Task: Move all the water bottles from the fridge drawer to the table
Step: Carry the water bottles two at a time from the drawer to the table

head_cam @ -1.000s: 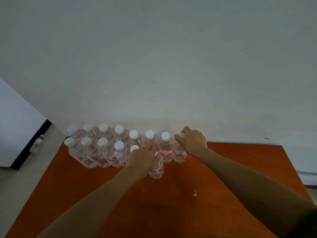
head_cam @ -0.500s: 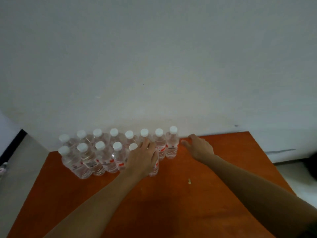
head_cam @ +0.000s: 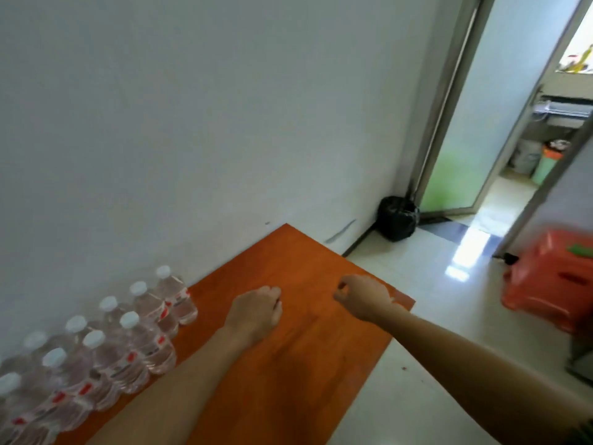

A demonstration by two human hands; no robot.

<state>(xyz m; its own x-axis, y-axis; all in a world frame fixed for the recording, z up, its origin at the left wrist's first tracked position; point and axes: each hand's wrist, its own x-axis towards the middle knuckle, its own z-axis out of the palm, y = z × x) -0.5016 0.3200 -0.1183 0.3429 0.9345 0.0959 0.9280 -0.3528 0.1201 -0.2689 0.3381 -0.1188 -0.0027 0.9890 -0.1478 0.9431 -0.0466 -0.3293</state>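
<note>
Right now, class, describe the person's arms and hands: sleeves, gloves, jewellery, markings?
The left forearm and right forearm are bare. The left hand and right hand wear no gloves; no watch, ring or marking shows. A dark scrap, perhaps a sleeve edge, sits at the picture's lower right corner.

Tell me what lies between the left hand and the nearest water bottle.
Only bare orange table between the left hand and that end water bottle, seen in the head view.

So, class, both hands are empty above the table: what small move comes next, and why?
Probably draw both hands back and turn toward the fridge drawer, out of view here: the left hand and right hand hold nothing, and the water bottles stand on the table.
</note>
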